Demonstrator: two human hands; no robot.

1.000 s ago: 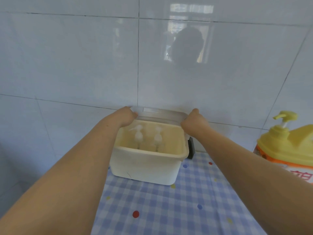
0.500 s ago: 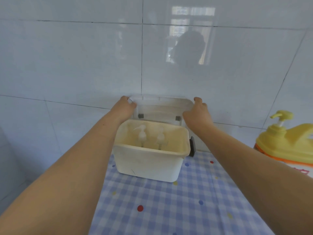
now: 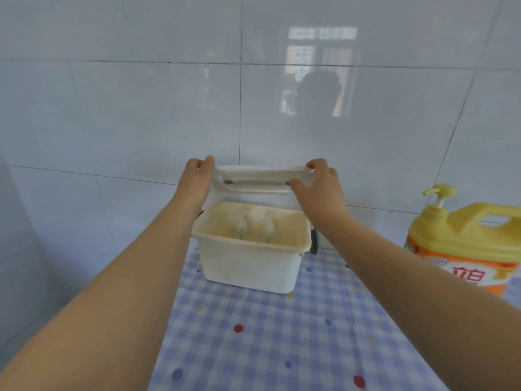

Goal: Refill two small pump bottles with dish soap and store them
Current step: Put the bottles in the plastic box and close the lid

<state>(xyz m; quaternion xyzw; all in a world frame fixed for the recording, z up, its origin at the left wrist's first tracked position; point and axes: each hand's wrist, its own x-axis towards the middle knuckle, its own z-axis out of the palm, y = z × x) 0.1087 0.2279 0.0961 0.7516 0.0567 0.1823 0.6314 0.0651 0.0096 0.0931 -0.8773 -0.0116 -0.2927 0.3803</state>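
Fingers curled: my left hand [image 3: 197, 179] grips one end of the lid [image 3: 262, 179], my right hand [image 3: 321, 190] the other end. The lid is held raised and tilted above the white box [image 3: 251, 266]. Two pump bottles [image 3: 242, 228] stand upright inside, blurry. The box sits on a checked cloth [image 3: 282, 334]; a yellow soap jug [image 3: 462, 244] stands well to the right.

Your pump bottles [image 3: 242, 227] in the box [image 3: 248, 266] are blurred. Soap jug [image 3: 465, 246]: cut off at right edge. Fingers of your left hand [image 3: 197, 179]: partly hidden behind the lid [image 3: 262, 179].
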